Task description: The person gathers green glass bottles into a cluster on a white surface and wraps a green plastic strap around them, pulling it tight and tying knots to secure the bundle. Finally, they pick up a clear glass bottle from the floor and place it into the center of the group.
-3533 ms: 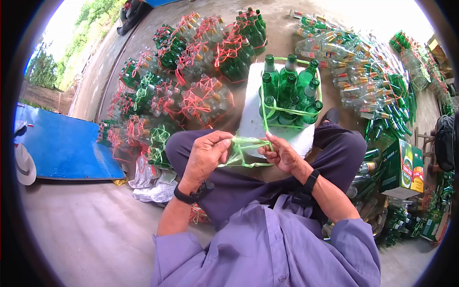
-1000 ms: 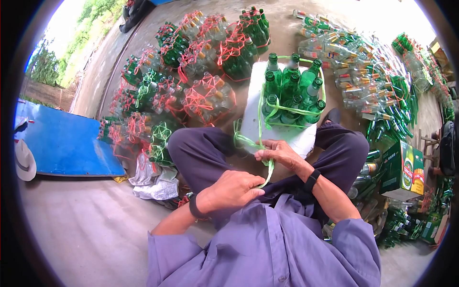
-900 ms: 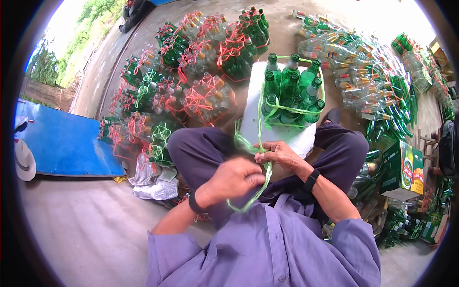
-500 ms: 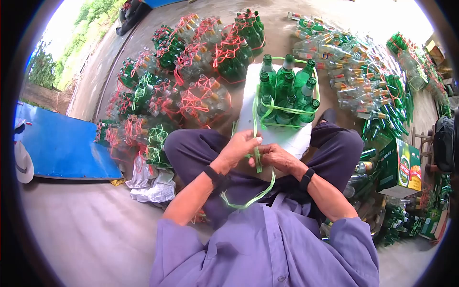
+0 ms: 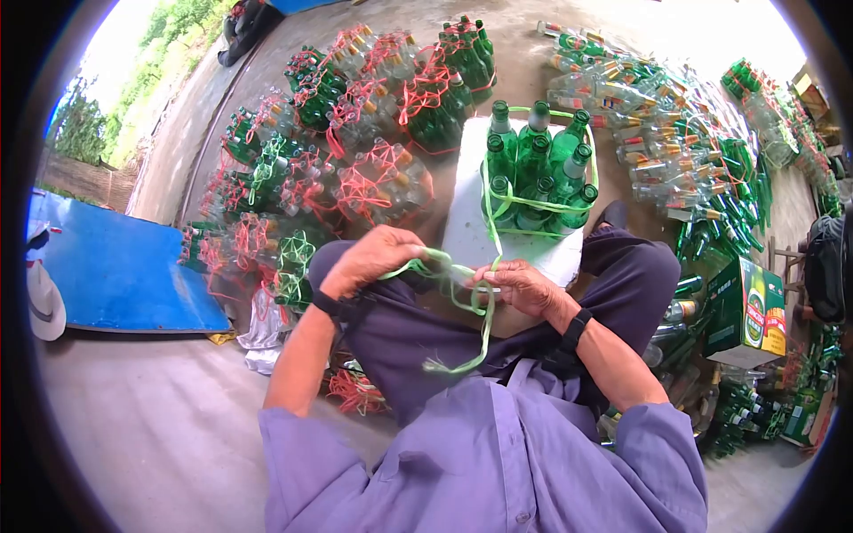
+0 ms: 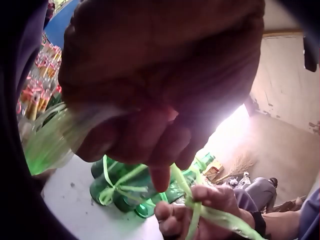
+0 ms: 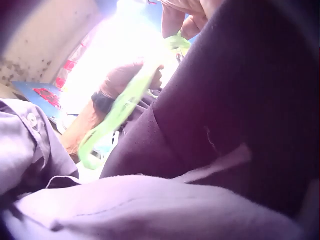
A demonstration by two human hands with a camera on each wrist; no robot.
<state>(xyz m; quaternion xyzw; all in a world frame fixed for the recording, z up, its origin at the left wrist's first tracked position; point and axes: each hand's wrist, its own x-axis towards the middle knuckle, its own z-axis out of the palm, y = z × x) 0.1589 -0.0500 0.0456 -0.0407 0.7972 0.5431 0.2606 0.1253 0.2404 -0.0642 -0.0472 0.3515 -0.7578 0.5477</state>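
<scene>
Several green bottles (image 5: 533, 169) stand grouped on a white block (image 5: 464, 226), a light green plastic strap looped round them. From the group the strap (image 5: 496, 240) runs down to the right hand (image 5: 520, 286), whose thumb and fingers pinch it where it crosses itself. The left hand (image 5: 375, 258), out to the left over the knee, grips another length of strap with curled fingers. A loose frayed end (image 5: 458, 366) hangs over the lap. In the left wrist view the left hand (image 6: 160, 90) is dark and close, with the right hand (image 6: 205, 215) beyond it.
Bundles of bottles tied with red strap (image 5: 382, 186) stand at the left. Loose bottles (image 5: 666, 151) lie piled at the right, near a green beer carton (image 5: 746, 311). A blue board (image 5: 124, 266) and a hat (image 5: 44, 302) are at the far left.
The left hand has moved from beside the right hand out to the left, drawing a length of strap with it. The right hand stays near the same place, still pinching the strap.
</scene>
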